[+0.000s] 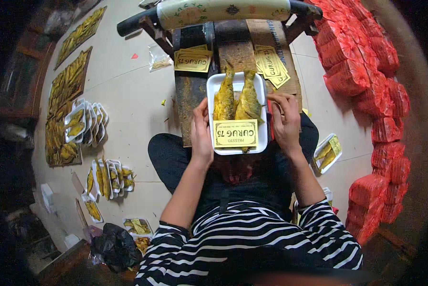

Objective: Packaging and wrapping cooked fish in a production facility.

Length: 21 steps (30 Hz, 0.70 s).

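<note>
A white foam tray [237, 151] holds two yellow whole fish [248, 96] side by side, with a printed yellow label [235, 133] lying over their near ends. My left hand [202, 134] grips the tray's left edge. At the tray's right side my right hand [286, 119] has its fingers bent; whether they touch the rim or hold anything is unclear. Beyond the tray, on the wooden board [235, 43], lie yellow labels [192, 60] at the left and a fanned pile of labels [271, 64] at the right.
A film roll [224, 12] spans the board's far end. Red net-wrapped packs [346, 77] line the right. On the tiled floor at left stand fish on flat boards [70, 73], stacked fish trays [87, 121] and a black plastic bag [117, 246]. A labelled fish tray [328, 153] lies by my right knee.
</note>
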Each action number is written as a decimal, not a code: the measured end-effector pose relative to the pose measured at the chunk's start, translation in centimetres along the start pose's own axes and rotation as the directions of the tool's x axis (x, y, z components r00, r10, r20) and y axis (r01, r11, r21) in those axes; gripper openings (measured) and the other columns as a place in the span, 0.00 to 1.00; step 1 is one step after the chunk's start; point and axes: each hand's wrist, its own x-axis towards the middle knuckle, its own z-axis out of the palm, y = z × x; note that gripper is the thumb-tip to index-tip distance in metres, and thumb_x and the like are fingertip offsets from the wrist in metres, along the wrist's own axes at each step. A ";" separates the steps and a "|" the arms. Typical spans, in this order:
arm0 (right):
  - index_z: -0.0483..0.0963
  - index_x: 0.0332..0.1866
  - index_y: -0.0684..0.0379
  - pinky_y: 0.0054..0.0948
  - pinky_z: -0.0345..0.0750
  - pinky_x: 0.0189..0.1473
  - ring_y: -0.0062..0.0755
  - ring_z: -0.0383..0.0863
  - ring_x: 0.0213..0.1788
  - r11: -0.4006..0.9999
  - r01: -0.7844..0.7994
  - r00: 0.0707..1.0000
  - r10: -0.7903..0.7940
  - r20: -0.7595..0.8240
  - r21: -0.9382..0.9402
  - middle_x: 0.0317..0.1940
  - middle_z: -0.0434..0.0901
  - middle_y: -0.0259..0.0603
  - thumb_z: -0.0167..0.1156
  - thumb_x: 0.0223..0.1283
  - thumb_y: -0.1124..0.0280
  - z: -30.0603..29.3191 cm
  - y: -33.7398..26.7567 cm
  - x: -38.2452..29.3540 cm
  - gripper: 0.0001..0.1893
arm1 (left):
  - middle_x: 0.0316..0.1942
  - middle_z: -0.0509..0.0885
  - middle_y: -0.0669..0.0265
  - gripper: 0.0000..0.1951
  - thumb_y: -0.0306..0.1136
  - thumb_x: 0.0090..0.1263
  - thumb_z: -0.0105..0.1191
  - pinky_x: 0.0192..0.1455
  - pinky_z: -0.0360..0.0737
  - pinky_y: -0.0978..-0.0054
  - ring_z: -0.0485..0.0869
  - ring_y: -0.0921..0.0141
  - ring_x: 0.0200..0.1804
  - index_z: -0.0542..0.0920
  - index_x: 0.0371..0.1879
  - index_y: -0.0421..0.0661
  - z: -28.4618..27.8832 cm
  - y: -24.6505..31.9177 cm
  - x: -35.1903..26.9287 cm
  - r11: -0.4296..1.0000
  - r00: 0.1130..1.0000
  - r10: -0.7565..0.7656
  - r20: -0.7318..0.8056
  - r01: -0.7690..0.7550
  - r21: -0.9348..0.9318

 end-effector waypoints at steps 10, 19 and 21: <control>0.72 0.39 0.60 0.34 0.66 0.46 0.42 0.70 0.42 0.952 0.087 0.993 -0.059 0.100 -0.293 0.38 0.72 0.44 0.58 0.43 0.75 -0.7 3.7 -0.8 0.13 | 0.49 0.69 0.65 0.19 0.38 0.71 0.33 0.47 0.63 0.79 0.68 0.74 0.48 0.62 0.58 0.46 -0.3 2.0 5.3 0.961 0.991 0.119 -0.053 -0.102 0.258; 0.65 0.50 0.64 0.25 0.69 0.43 0.32 0.72 0.44 0.933 -0.035 0.997 0.060 -0.057 0.358 0.41 0.72 0.42 0.57 0.51 0.73 0.6 7.3 10.0 0.20 | 0.48 0.73 0.61 0.19 0.29 0.59 0.47 0.46 0.68 0.75 0.71 0.70 0.48 0.70 0.50 0.40 2.4 5.6 23.8 0.946 0.957 0.047 -0.286 0.049 0.320; 0.59 0.55 0.67 0.25 0.68 0.48 0.30 0.71 0.48 0.653 -0.235 0.949 0.315 0.024 0.720 0.45 0.71 0.43 0.58 0.52 0.71 3.8 6.8 13.9 0.26 | 0.51 0.72 0.62 0.20 0.31 0.60 0.48 0.50 0.65 0.75 0.68 0.71 0.51 0.68 0.52 0.37 -1.6 4.5 25.6 0.920 0.907 0.302 -0.292 -0.198 0.339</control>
